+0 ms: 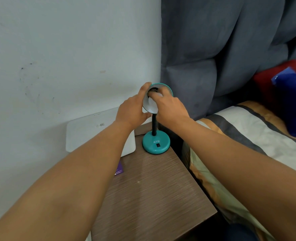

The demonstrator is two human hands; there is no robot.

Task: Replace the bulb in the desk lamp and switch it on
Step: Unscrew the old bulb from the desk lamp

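Note:
A teal desk lamp stands at the far end of a brown bedside table (154,188). Its round base (156,143) carries a black switch (158,145), and a black neck rises to the tilted shade (150,106), whose white inside faces me. My left hand (133,110) grips the shade's left rim, thumb over the top edge. My right hand (168,105) reaches into the shade, fingers closed around a white bulb (151,101) at the socket. The socket is mostly hidden by my fingers.
A white flat box (84,131) leans against the wall left of the lamp. A purple card (119,170) lies on the table beside my left forearm. A bed with striped bedding (248,136) and a grey padded headboard (213,49) borders the table's right side.

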